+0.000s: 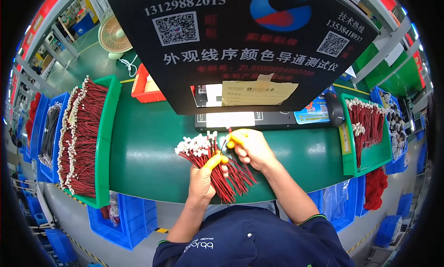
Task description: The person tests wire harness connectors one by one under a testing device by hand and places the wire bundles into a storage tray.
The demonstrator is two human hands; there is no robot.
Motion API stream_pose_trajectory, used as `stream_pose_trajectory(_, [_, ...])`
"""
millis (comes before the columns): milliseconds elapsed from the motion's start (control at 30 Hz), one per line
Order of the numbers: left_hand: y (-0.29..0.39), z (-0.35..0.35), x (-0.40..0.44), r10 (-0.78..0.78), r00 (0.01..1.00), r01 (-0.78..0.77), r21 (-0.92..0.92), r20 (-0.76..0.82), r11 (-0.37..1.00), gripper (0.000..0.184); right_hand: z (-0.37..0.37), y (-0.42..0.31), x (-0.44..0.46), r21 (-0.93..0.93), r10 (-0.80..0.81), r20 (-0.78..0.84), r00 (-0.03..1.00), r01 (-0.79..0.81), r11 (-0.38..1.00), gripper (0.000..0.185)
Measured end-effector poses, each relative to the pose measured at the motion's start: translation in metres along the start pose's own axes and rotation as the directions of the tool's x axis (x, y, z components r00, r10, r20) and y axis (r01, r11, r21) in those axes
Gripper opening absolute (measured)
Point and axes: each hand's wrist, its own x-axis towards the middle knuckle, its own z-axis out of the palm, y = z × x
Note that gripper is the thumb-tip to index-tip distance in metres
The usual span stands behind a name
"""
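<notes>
At frame centre, we clamp the wire bundle (223, 183) in the left hand (202, 178) and pinch one wire (230, 130) in the right hand (252, 149), the bundle apparently unfinished, the far-right green tray (372, 162) part-filled.

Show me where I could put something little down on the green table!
There's bare green table between the left green tray and the wire bundle, and another patch between the right hand and the right green tray. It's crowded in the middle, around the wire bundle and left hand, and by the black tester panel.
</notes>
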Motion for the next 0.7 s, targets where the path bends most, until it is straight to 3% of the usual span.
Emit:
stream_pose_trajectory(33, [-0.002,-0.001,0.001,0.001,1.000,-0.001,0.001,-0.012,1.000,0.010,0.001,0.010,0.003,-0.268,-0.200,-0.014,0.980,0.189,0.945,0.016])
stream_pose_trajectory(67, [-0.003,-0.001,0.002,0.006,1.000,-0.006,0.002,-0.025,1.000,0.010,0.003,0.020,0.007,-0.513,-0.389,0.030,0.921,0.348,0.785,0.017])
stream_pose_trajectory(100, [-0.004,0.000,0.002,0.008,1.000,-0.008,-0.015,-0.026,1.000,0.012,0.015,0.010,-0.004,-0.357,-0.280,-0.003,0.960,0.260,0.897,0.017])
stream_pose_trajectory(133, [-0.005,-0.001,0.003,0.010,1.000,-0.010,-0.015,-0.028,1.000,0.012,0.017,0.011,-0.006,-0.082,-0.166,0.131,0.977,0.178,0.981,0.014])
stream_pose_trajectory(233, [-0.009,-0.006,0.007,0.019,0.999,-0.016,-0.073,0.034,0.997,0.014,0.021,0.012,-0.008,-0.048,-0.221,0.163,0.961,0.232,0.972,0.012])
stream_pose_trajectory(300, [-0.007,0.001,0.005,0.004,1.000,-0.005,-0.054,-0.019,0.999,0.013,0.024,0.001,-0.012,-0.117,-0.081,0.024,0.996,0.083,0.990,0.013])
stream_pose_trajectory(400, [-0.002,-0.002,-0.001,0.012,0.999,-0.015,-0.060,-0.045,0.998,0.011,0.002,-0.003,0.002,0.344,0.147,0.029,0.989,-0.148,0.927,0.016])
stream_pose_trajectory(467, [0.008,-0.013,-0.006,0.038,0.999,-0.036,-0.098,0.026,0.995,0.012,-0.007,-0.001,0.007,0.501,0.145,0.112,0.983,-0.182,0.846,0.018])
stream_pose_trajectory(700, [0.035,-0.031,-0.026,0.198,0.980,-0.199,-0.033,-0.011,0.980,0.013,-0.007,0.004,0.007,0.545,0.143,0.035,0.989,-0.139,0.827,0.020])
